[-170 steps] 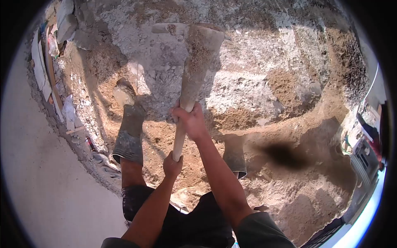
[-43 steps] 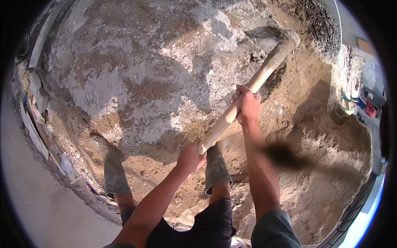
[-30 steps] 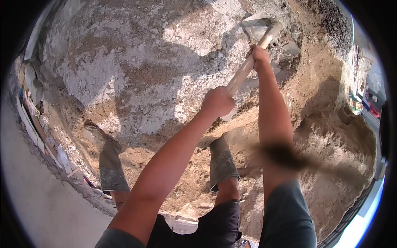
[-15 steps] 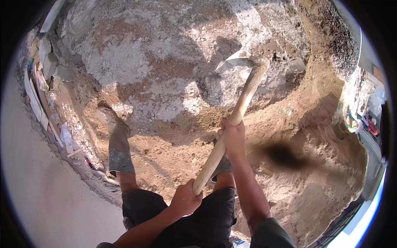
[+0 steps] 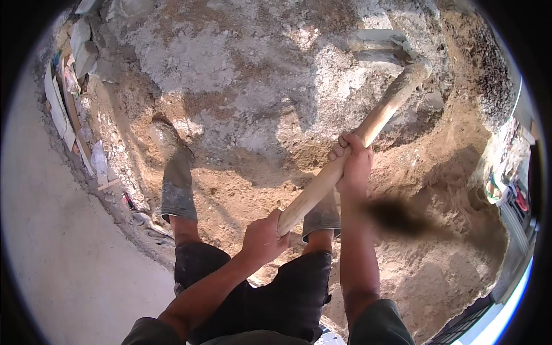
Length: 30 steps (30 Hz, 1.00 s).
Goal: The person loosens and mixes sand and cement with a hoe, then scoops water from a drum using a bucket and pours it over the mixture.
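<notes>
A hoe with a thick pale wooden handle [image 5: 313,198] slants across the view, its butt end near my body. My left hand [image 5: 264,237] is wrapped round the butt end, in front of my thighs. Farther up the shaft, my right hand [image 5: 353,161] grips it with fingers closed around the wood. The metal hoe blade [image 5: 376,41] is at the far end, over the grey, crumbly heap [image 5: 230,63]. Whether the blade touches the heap, I cannot tell.
My boots [image 5: 177,187] stand on brown sandy soil [image 5: 230,190]. A pale concrete surface [image 5: 75,247] lies left, edged by boards [image 5: 59,109] and scraps. Dark gravel [image 5: 491,75] is at upper right. A dark blurred smudge covers part of the right side.
The hoe has swung right and away from me, its blade now farther over the heap. Both hands moved with it and kept their hold. The view has shifted slightly.
</notes>
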Each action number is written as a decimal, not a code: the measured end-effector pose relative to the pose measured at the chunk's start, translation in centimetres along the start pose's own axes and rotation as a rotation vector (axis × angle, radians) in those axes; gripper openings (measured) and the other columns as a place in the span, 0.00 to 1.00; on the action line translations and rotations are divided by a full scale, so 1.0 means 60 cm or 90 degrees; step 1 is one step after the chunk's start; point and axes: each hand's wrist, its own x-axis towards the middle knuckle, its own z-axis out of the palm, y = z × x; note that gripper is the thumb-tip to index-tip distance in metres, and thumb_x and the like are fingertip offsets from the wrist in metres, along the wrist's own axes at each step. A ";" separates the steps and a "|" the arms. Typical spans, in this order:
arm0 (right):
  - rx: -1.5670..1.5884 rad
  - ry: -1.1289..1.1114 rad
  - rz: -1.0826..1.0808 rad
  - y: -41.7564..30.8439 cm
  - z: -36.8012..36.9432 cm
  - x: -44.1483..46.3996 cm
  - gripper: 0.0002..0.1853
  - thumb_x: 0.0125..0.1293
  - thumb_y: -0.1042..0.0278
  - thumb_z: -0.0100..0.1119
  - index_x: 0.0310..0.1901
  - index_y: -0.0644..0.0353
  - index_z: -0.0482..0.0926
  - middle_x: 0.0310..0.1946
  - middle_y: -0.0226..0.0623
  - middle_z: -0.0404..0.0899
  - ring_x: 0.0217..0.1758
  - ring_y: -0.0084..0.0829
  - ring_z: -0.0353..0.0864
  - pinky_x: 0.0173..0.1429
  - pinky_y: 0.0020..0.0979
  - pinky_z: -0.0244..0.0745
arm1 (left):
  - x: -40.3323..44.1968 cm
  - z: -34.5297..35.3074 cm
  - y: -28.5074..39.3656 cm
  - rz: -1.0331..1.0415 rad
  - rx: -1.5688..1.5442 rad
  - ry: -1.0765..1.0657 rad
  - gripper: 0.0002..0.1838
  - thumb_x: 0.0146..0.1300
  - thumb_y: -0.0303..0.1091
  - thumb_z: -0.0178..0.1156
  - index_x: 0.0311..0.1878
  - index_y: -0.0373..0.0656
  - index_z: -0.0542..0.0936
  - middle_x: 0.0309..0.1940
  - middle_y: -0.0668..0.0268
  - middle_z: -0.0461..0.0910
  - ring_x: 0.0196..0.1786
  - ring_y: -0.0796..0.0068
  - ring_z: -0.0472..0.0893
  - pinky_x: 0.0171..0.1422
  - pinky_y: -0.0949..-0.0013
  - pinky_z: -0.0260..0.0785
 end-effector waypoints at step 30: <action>-0.115 0.089 -0.054 -0.042 -0.102 0.285 0.05 0.65 0.76 0.50 0.38 0.69 0.72 0.22 0.34 0.69 0.20 0.27 0.69 0.24 0.30 0.71 | 0.228 0.065 0.088 0.028 0.000 -0.055 0.17 0.57 0.41 0.64 0.38 0.35 0.77 0.26 0.49 0.81 0.32 0.51 0.84 0.38 0.54 0.74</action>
